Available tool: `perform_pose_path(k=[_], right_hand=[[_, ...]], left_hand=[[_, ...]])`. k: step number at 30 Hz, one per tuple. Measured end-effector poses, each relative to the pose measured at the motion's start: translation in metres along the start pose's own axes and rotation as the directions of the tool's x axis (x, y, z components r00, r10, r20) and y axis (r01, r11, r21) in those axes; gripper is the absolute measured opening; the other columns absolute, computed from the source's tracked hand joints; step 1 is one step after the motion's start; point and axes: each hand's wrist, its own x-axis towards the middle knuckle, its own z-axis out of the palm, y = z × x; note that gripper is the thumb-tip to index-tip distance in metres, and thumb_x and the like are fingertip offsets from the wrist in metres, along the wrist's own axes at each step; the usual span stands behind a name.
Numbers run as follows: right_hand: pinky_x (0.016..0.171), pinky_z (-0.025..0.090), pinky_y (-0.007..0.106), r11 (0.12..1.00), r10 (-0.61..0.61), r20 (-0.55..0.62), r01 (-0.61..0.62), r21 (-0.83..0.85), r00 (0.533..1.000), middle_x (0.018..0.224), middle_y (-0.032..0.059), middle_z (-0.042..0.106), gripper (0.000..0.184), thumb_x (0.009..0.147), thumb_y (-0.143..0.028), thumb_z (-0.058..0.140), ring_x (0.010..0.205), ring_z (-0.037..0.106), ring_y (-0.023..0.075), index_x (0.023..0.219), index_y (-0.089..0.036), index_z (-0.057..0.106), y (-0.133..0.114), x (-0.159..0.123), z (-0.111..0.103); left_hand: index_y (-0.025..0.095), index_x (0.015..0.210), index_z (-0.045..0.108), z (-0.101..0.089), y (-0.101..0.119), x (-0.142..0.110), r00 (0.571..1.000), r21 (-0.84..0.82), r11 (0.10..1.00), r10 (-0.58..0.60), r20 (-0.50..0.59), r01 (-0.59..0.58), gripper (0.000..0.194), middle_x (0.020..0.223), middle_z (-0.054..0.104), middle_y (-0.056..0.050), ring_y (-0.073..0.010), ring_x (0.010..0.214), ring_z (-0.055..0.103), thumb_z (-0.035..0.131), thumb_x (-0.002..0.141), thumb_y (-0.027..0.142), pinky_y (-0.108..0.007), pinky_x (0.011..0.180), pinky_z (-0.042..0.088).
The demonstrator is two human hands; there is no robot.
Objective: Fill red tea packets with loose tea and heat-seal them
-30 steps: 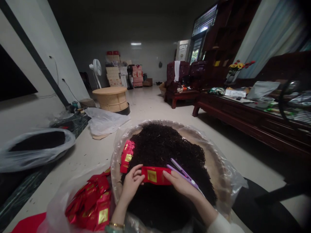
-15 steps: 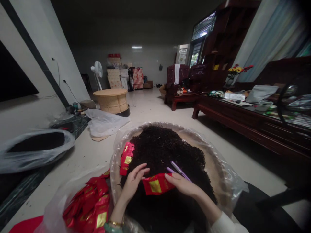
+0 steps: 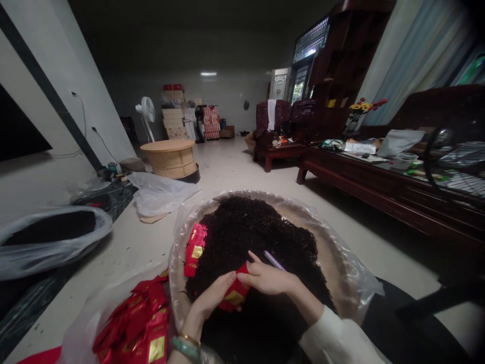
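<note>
Got a red packet [image 3: 235,292] pinched between both hands at the moment: the left hand [image 3: 210,298] has its fingers pressed together against the packet, and the right hand [image 3: 267,279] has its fingers curled over the top, with the packet's lower end poking out below them. Just past the right fingertips, a slim purple tool [image 3: 273,260] lies on the loose black tea [image 3: 250,227]. The tea is a big heap filling most of the round tray [image 3: 328,255], so there's plenty left by the look of it. Beyond the left fingers, a short stack of red packets [image 3: 195,250] leans on the heap. Down-left of those fingers, a clear plastic bag [image 3: 81,323] holds a good pile of finished-looking packets [image 3: 132,318]. Well past the fingers on the left sits an open bag of tea [image 3: 49,230], and a long wooden counter [image 3: 341,169] runs along the right.
</note>
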Motion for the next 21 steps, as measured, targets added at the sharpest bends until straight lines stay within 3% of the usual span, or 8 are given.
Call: perform_pose_path(k=[4, 9, 12, 14, 18, 19, 21], right_hand=[[0.114, 0.014, 0.054, 0.997, -0.006, 0.005, 0.006, -0.074, 1.0, 0.05, -0.0079, 0.041, 0.041, 0.092, -0.027, 0.042, 0.062, 0.059, 0.0138, 0.052, -0.021, 0.042, -0.009, 0.013, 0.002], [0.113, 0.019, 0.051, 0.99, -0.009, -0.031, 0.005, -0.139, 0.999, 0.047, -0.0096, 0.041, 0.04, 0.091, -0.023, 0.046, 0.056, 0.056, 0.0113, 0.051, -0.02, 0.043, -0.007, 0.029, 0.013], [0.112, 0.022, 0.048, 0.993, 0.018, -0.156, -0.036, -0.115, 0.988, 0.047, -0.0105, 0.047, 0.035, 0.087, -0.026, 0.056, 0.051, 0.054, 0.0092, 0.054, -0.019, 0.051, -0.001, 0.034, 0.015], [0.11, 0.026, 0.047, 0.994, 0.057, -0.296, -0.082, -0.071, 0.954, 0.052, -0.0086, 0.056, 0.026, 0.084, -0.03, 0.061, 0.054, 0.056, 0.0099, 0.06, -0.019, 0.058, 0.004, 0.032, 0.013], [0.096, 0.043, 0.042, 0.995, 0.083, -0.503, -0.102, -0.009, 0.86, 0.094, 0.0056, 0.07, 0.023, 0.088, -0.039, 0.055, 0.089, 0.064, 0.0203, 0.094, -0.021, 0.067, 0.016, 0.015, 0.016], [0.096, 0.044, 0.042, 0.992, 0.089, -0.504, -0.121, -0.032, 0.859, 0.109, 0.0093, 0.067, 0.03, 0.088, -0.041, 0.053, 0.103, 0.061, 0.0233, 0.107, -0.021, 0.064, 0.02, 0.009, 0.019], [0.105, 0.035, 0.047, 0.966, 0.132, -0.416, -0.21, -0.149, 0.9, 0.137, 0.0148, 0.051, 0.053, 0.084, -0.047, 0.057, 0.13, 0.042, 0.0299, 0.13, -0.02, 0.052, 0.03, -0.001, 0.031]], left_hand=[[0.016, 0.11, 0.064, 0.001, 0.003, 0.001, 1.0, -0.15, 0.989, 0.016, 0.009, -0.014, 0.066, 0.083, 0.072, -0.007, -0.0185, 0.065, 0.066, 0.067, 0.066, 0.065, -0.029, 0.062, 0.05], [0.017, 0.114, 0.062, 0.002, -0.007, 0.011, 0.994, -0.245, 0.968, 0.031, -0.106, -0.057, 0.067, 0.082, 0.072, -0.006, -0.0202, 0.068, 0.067, 0.071, 0.065, 0.062, -0.031, 0.063, 0.05], [0.014, 0.109, 0.063, 0.0, -0.016, 0.014, 0.984, -0.263, 0.961, 0.042, -0.173, -0.088, 0.069, 0.082, 0.072, -0.006, -0.0188, 0.068, 0.065, 0.07, 0.063, 0.065, -0.028, 0.061, 0.048], [0.013, 0.107, 0.064, -0.004, -0.019, 0.012, 0.978, -0.268, 0.958, 0.049, -0.203, -0.103, 0.07, 0.083, 0.072, -0.007, -0.0182, 0.069, 0.065, 0.069, 0.063, 0.067, -0.027, 0.061, 0.048], [0.014, 0.108, 0.064, -0.016, -0.019, 0.004, 0.959, -0.322, 0.938, 0.034, -0.283, -0.128, 0.07, 0.086, 0.074, -0.007, -0.0208, 0.075, 0.068, 0.072, 0.061, 0.065, -0.03, 0.066, 0.052], [0.014, 0.109, 0.063, -0.02, -0.017, 0.002, 0.952, -0.338, 0.932, 0.021, -0.307, -0.13, 0.07, 0.086, 0.074, -0.007, -0.0219, 0.077, 0.068, 0.072, 0.061, 0.064, -0.031, 0.068, 0.053], [0.014, 0.112, 0.063, -0.027, -0.015, -0.002, 0.931, -0.359, 0.923, -0.003, -0.364, -0.137, 0.07, 0.086, 0.075, -0.009, -0.024, 0.08, 0.07, 0.071, 0.063, 0.064, -0.034, 0.071, 0.054]])
